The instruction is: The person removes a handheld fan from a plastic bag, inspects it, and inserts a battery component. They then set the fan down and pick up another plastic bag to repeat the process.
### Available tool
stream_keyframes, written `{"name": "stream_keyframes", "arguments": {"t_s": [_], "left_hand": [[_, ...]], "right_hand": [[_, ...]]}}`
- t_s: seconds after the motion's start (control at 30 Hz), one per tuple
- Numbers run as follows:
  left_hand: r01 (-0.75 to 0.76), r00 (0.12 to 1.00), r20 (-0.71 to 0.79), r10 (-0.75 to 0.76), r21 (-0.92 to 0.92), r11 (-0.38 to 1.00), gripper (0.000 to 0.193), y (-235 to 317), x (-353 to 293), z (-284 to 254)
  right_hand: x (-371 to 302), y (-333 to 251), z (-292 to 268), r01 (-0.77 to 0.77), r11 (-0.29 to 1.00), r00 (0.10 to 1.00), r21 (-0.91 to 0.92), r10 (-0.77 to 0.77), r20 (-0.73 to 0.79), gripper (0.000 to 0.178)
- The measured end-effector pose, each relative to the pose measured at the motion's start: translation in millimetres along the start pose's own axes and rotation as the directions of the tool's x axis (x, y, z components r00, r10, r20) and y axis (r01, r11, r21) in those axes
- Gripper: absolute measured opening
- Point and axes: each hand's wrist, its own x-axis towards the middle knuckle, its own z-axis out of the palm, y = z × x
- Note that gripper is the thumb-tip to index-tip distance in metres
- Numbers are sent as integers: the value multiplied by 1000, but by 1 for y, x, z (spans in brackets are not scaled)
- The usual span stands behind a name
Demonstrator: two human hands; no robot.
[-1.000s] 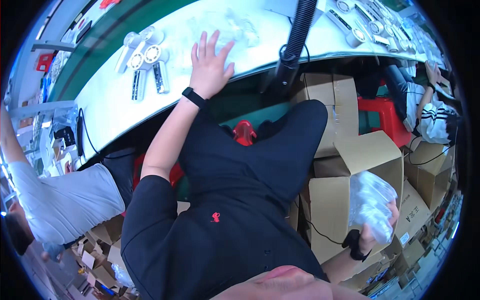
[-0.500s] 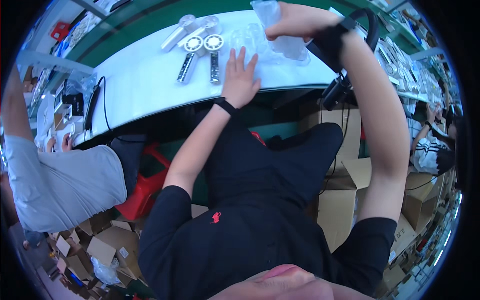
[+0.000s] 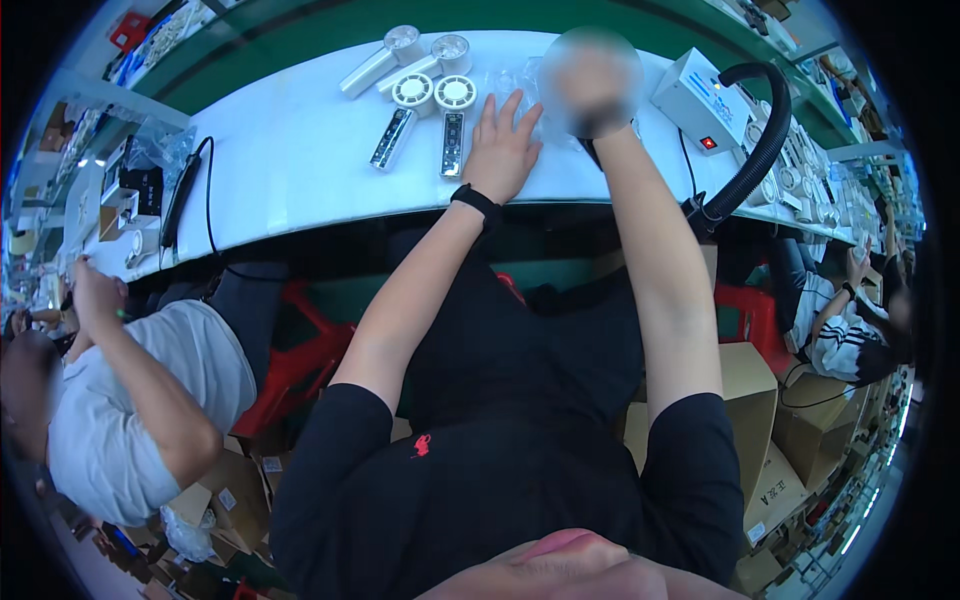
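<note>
My left hand (image 3: 503,150) lies on the white tabletop (image 3: 300,130), fingers spread and holding nothing. Its fingertips are at clear plastic bags (image 3: 507,82). Farther right, my right hand (image 3: 592,80) is over the table beside those bags; a blur covers its fingers and anything in them. Left of my left hand are two small handheld fans with round slotted white heads, a left one (image 3: 412,92) and a right one (image 3: 455,93); their handles show dark inner parts. Behind them lie two more white fan-like pieces, one (image 3: 403,42) left of the other (image 3: 450,50).
A white box-shaped device (image 3: 703,100) with a red switch stands right of my right hand, near a black flexible hose (image 3: 765,130). A black cable (image 3: 210,200) crosses the table's left part. Co-workers sit on both sides. Cardboard boxes (image 3: 790,490) stand on the floor.
My right hand has come down and inward from the raised clear bag at the far right, uncovering the white device. My left hand stays spread on the table.
</note>
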Motion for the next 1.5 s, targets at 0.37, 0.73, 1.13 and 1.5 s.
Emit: {"name": "stream_keyframes", "arguments": {"t_s": [0.37, 0.73, 1.13, 1.5], "left_hand": [[12, 988, -151, -39, -173, 985, 52, -3, -4, -2], [295, 955, 47, -294, -16, 955, 73, -1, 41, -2], [251, 886, 232, -401, -968, -4, 60, 44, -17, -49], [403, 891, 406, -204, -913, -54, 37, 105, -54, -59]], "right_hand": [[-173, -23, -37, 163, 613, 981, 773, -19, -192, 32], [-232, 13, -44, 17, 459, 1000, 888, -30, -3, 29], [-217, 19, -88, -107, 203, 992, 973, -44, 118, 26], [-219, 30, -90, -187, 54, 959, 981, -208, 195, 16]]}}
